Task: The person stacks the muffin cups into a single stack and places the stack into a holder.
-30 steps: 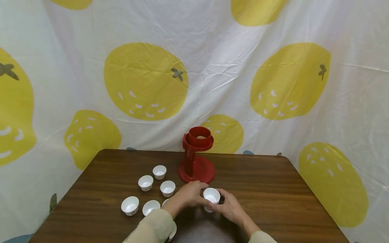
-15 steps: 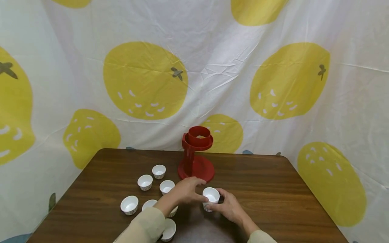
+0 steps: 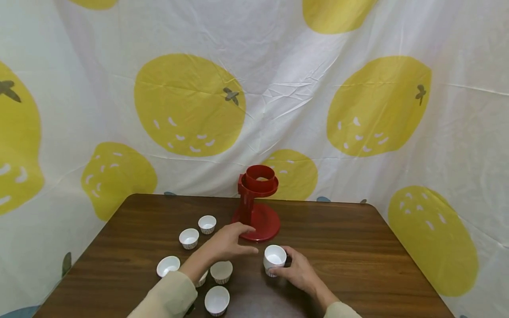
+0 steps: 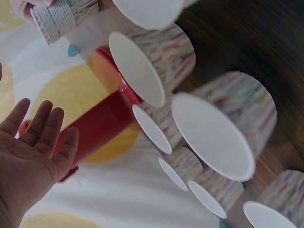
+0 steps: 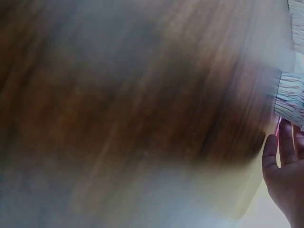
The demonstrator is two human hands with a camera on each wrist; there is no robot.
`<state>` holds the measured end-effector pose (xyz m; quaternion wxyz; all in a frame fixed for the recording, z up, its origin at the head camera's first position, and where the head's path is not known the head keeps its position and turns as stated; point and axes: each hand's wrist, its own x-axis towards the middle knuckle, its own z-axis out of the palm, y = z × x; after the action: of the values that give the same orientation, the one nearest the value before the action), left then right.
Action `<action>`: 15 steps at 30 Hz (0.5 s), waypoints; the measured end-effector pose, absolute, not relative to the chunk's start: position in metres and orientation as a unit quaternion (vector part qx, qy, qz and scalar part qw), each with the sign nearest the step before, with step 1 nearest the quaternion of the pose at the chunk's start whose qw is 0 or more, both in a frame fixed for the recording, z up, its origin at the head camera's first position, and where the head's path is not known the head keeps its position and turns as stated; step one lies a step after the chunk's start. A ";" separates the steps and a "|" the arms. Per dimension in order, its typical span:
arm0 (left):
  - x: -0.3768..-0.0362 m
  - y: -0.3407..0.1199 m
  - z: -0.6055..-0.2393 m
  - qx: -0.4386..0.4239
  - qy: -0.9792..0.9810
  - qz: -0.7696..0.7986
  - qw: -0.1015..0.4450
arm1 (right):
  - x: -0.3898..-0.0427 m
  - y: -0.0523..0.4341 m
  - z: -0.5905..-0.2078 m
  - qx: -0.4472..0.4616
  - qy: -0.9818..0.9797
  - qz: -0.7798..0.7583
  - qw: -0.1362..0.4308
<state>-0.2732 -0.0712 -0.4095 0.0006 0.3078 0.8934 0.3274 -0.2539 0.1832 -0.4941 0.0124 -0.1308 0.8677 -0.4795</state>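
My right hand (image 3: 287, 265) grips a small white paper cup (image 3: 275, 257) that stands on the brown table (image 3: 350, 247), in front of a red cup stand (image 3: 256, 203). The cup's striped side (image 5: 290, 97) shows at the edge of the blurred right wrist view, with my fingers (image 5: 284, 171) below it. My left hand (image 3: 247, 240) hovers open just left of that cup, with its fingers straight and nothing in it. In the left wrist view the open palm (image 4: 33, 152) faces the red stand (image 4: 99, 126), and the held cup (image 4: 61, 16) is at the top left.
Several more white cups lie loose on the left half of the table, among them one at the back (image 3: 207, 224), one at the left (image 3: 168, 266) and one near the front edge (image 3: 216, 300). A lemon-print sheet (image 3: 254, 88) hangs close behind and beside the table.
My left hand has let go of the cup and drawn away to the left, with its fingers spread. My right hand still holds the cup, nearly where it was.
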 end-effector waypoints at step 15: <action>-0.266 -0.110 -0.408 0.267 0.896 0.354 -0.025 | -0.252 0.183 -0.495 -0.139 0.861 -0.489 0.002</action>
<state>-0.2657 -0.1095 -0.4077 -0.0249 0.2669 0.8961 0.3538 -0.2521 0.1833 -0.4952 0.0022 -0.1391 0.8611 -0.4890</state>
